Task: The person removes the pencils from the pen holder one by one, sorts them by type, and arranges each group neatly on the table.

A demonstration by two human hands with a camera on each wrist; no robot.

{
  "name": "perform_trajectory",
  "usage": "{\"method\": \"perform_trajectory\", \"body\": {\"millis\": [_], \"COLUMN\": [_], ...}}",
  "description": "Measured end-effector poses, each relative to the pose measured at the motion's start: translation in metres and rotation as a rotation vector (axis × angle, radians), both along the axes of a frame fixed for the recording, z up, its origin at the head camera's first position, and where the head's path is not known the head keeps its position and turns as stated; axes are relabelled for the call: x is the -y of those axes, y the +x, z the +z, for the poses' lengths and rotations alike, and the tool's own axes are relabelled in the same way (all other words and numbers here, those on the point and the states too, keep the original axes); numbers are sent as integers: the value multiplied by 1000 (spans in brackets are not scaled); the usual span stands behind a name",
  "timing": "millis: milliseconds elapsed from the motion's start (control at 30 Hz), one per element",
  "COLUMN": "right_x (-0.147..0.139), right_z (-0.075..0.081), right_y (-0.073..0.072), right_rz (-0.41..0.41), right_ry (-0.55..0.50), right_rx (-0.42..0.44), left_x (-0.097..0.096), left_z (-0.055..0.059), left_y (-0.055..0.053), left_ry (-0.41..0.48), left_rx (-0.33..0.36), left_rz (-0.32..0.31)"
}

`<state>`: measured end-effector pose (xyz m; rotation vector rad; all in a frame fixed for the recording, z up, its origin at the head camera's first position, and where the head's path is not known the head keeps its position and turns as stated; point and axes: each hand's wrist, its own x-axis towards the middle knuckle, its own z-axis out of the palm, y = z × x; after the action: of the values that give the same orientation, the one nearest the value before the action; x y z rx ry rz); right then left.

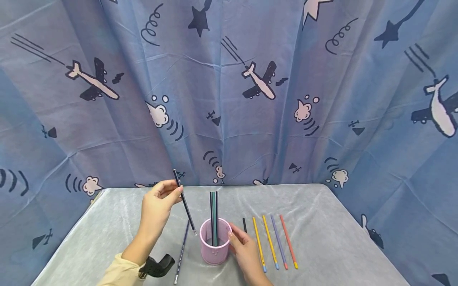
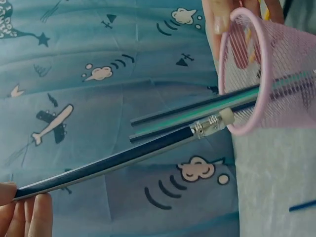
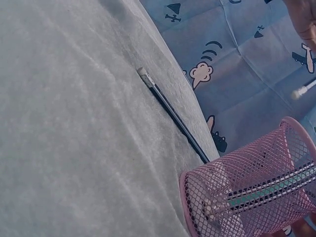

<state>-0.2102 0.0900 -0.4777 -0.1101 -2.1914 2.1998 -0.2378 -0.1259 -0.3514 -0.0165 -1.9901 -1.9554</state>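
Observation:
My left hand (image 1: 157,206) pinches a dark pencil (image 1: 185,206) near its upper end. The pencil slants down to the right, its white eraser (image 2: 226,116) close to the rim of a pink mesh pencil cup (image 1: 214,256). Upright in the cup stand several pencils (image 1: 214,216), dark ones and a green one. My right hand (image 1: 245,252) holds the cup from its right side, thumb near the rim. Through the mesh in the right wrist view, the lower ends of the standing pencils (image 3: 271,190) show inside the cup.
Left of the cup lies a dark pencil (image 1: 181,254) on the grey cloth-covered table (image 1: 322,238). To the right lie a black pencil (image 1: 245,225), partly hidden by the right hand, two yellow pencils (image 1: 270,242), a purple one (image 1: 279,242) and a red one (image 1: 289,242). A blue patterned curtain (image 1: 229,151) hangs behind.

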Motion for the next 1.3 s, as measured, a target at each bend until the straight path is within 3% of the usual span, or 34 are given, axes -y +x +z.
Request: {"method": "perform_trajectory", "body": {"millis": [400, 700, 933, 1300], "right_x": [1, 0, 0, 1], "right_z": [1, 1, 0, 0], "right_y": [-1, -1, 0, -1], "right_rz": [-6, -10, -6, -3], "right_ry": [13, 12, 5, 21], "right_rx": [8, 2, 8, -1], "left_x": [18, 26, 31, 34], "left_z": [-12, -37, -57, -83], "left_y": [-13, -26, -34, -42], "left_ry": [-64, -204, -223, -259], "left_rx": [79, 176, 262, 368], "left_rz": [-45, -67, -144, -201]}}
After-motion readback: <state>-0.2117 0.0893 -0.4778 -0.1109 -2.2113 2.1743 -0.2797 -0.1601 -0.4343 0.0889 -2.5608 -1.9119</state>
